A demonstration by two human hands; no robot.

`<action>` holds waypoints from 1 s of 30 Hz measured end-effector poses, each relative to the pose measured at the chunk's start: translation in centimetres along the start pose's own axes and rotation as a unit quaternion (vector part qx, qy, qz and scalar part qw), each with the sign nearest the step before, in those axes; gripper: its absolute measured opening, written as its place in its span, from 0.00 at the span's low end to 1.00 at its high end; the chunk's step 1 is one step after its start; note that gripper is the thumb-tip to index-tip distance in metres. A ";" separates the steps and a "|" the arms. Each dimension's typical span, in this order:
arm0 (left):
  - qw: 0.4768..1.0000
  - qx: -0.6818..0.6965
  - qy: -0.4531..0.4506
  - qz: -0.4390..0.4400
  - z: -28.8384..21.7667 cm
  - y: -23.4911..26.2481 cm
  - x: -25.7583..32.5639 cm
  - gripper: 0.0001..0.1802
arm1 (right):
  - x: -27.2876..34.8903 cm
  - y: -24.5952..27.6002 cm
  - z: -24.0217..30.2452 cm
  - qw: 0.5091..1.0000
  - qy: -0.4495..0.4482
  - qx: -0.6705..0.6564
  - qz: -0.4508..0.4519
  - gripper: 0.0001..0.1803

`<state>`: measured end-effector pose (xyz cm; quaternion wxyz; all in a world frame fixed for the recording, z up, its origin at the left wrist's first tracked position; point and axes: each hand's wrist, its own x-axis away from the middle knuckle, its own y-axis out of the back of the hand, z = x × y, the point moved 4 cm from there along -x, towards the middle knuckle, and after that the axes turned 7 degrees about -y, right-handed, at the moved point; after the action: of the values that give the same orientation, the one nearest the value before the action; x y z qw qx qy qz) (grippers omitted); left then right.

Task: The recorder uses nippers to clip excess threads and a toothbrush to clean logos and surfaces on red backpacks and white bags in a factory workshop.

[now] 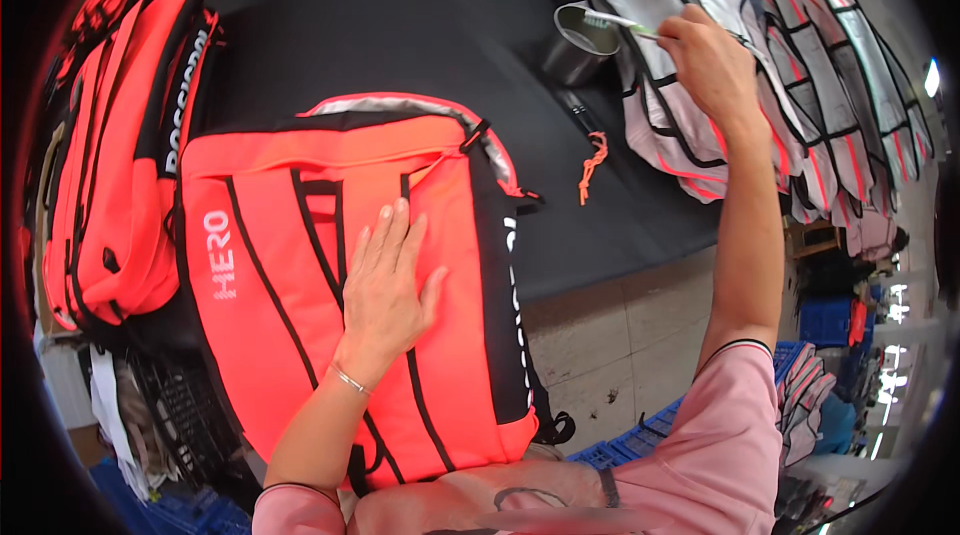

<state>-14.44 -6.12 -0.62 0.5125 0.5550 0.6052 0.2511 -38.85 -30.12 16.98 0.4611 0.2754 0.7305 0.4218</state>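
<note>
Hands split: left hand [385, 280] flat, palm down, fingers spread on front panel of orange bag [350, 295]; no grip closed on anything, just pressing. Bag lies under that palm on black table [420, 25], near edge. Right hand [705, 60] extended far from bag, grip pinched shut on thin green-white brush [615, 22]. Brush tip sits inside metal cup [580, 40], just left of grip. Grey-white panels [800, 45] stacked beneath and right of grip. Orange cord [592, 165] below cup. Second orange bag [120, 155] left of flat hand.

Black worktable [420, 25] above pale tiled floor [620, 335]
</note>
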 end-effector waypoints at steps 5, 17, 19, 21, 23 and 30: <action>1.000 -0.006 0.006 0.007 -0.2 0.0 -0.2 0.33 | -3.6 -6.2 -0.1 0.993 0.033 0.091 0.065 0.07; 1.000 -0.006 0.002 -0.007 -0.1 0.1 -0.3 0.32 | -5.8 -7.0 0.7 0.985 0.079 0.128 0.081 0.08; 1.000 -0.008 -0.002 -0.014 -0.1 0.0 -0.4 0.32 | -4.3 -7.0 0.7 0.980 0.107 0.144 0.088 0.08; 1.000 -0.013 -0.003 -0.018 0.0 0.0 -0.1 0.32 | -3.5 -5.1 1.0 0.988 0.070 0.117 0.077 0.08; 1.000 -0.010 -0.008 -0.022 -0.2 0.0 -0.2 0.32 | -2.9 -4.5 0.3 0.994 0.034 0.096 0.046 0.07; 1.000 -0.007 -0.009 -0.028 0.0 -0.1 0.1 0.30 | -0.6 -4.7 0.4 0.994 0.026 0.092 0.049 0.08</action>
<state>-14.44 -6.06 -0.75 0.5287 0.5364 0.6141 0.2358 -38.28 -32.78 13.10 0.3935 0.3412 0.7636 0.3816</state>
